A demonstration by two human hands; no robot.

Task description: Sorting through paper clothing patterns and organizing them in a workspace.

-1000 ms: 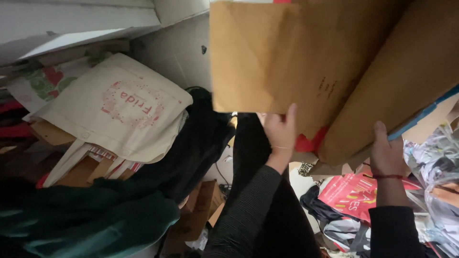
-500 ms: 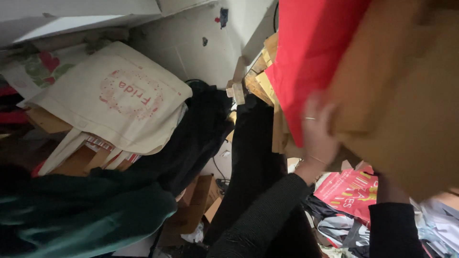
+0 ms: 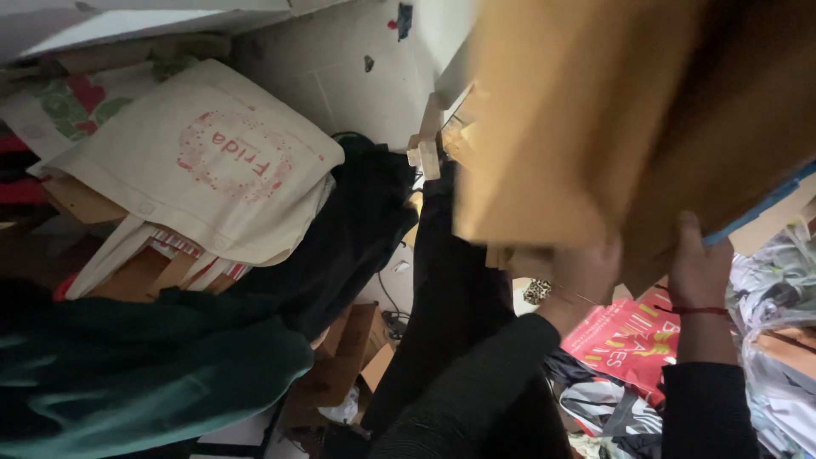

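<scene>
Both my hands are raised under a stack of brown cardboard pieces (image 3: 595, 127) that fills the upper right. My left hand (image 3: 582, 276) grips the lower edge of the front sheet. Further right, my right hand (image 3: 699, 263), with a red string on its wrist, presses up against the underside of the stack, beside a blue edge (image 3: 765, 204). Dark sleeves cover both my arms.
A cream tote bag with red print (image 3: 212, 170) lies at left on boxes. Dark green cloth (image 3: 144, 374) and black cloth (image 3: 357, 229) hang below it. A red printed bag (image 3: 629, 340) and crumpled bags lie at lower right. A white wall stands behind.
The red sheet seen half a second ago is hidden now; brown cardboard covers it. My left hand has dropped lower on the stack's edge, and my right hand is back in view.
</scene>
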